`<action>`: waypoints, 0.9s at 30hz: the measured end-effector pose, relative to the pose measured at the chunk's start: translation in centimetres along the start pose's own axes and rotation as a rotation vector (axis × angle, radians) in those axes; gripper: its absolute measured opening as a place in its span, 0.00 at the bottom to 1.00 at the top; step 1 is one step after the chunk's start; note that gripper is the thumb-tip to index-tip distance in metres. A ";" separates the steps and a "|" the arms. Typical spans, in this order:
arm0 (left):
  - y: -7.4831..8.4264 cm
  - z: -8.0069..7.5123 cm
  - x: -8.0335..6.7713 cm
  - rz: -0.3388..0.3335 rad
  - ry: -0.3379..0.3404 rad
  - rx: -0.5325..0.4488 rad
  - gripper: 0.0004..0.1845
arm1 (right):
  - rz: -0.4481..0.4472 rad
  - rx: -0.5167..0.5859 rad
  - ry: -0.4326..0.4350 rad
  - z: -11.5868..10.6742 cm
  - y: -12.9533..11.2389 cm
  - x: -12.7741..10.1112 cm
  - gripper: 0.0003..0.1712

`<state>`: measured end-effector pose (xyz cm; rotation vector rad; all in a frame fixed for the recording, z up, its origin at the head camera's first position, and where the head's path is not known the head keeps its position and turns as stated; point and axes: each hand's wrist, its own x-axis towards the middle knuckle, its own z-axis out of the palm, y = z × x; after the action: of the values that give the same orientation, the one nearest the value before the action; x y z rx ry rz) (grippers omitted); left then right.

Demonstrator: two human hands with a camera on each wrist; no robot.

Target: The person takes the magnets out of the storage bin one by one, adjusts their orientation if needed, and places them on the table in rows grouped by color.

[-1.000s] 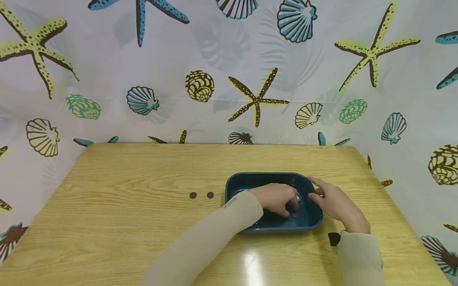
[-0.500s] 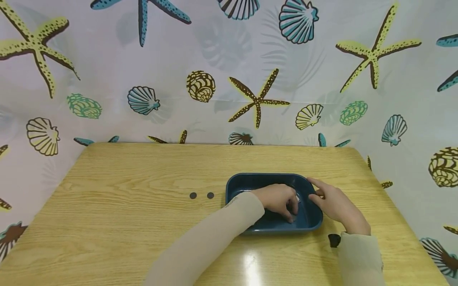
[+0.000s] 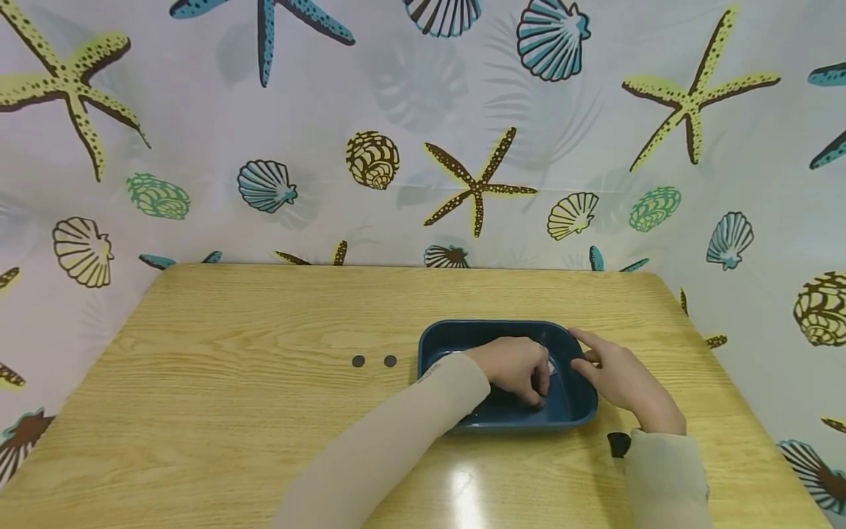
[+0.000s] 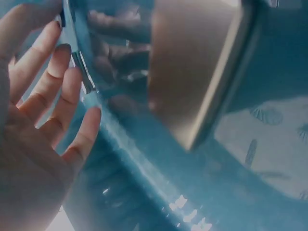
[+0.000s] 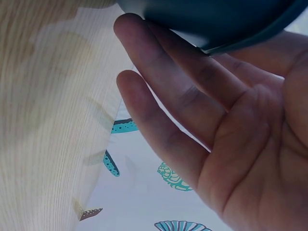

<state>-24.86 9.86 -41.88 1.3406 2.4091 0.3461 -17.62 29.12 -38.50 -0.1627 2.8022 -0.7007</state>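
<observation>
A dark blue tray stands on the wooden table, right of centre. My left hand reaches into it, fingers bent down to its floor. In the left wrist view those fingers lie loosely curled against the glossy blue inside of the tray, with a thin silvery edge beside them. Whether they pinch anything is hidden. My right hand rests flat against the tray's right end. Its straight fingers lie along the tray's outer wall.
Two small dark discs lie side by side on the table just left of the tray. A small black object sits by my right sleeve. A shell-patterned curtain closes off the back and sides.
A dark disc seen beside my left fingertips on the tray floor a second ago is now covered by them. The right hand has stayed put.
</observation>
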 end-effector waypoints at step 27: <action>-0.8 -3.6 -2.6 -0.005 0.077 -0.155 0.04 | 0.033 0.000 -0.031 -0.4 0.0 0.8 0.37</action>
<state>-25.74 7.10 -38.38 1.2747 2.3913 0.5799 -18.48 29.21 -38.30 -0.1263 2.7691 -0.6842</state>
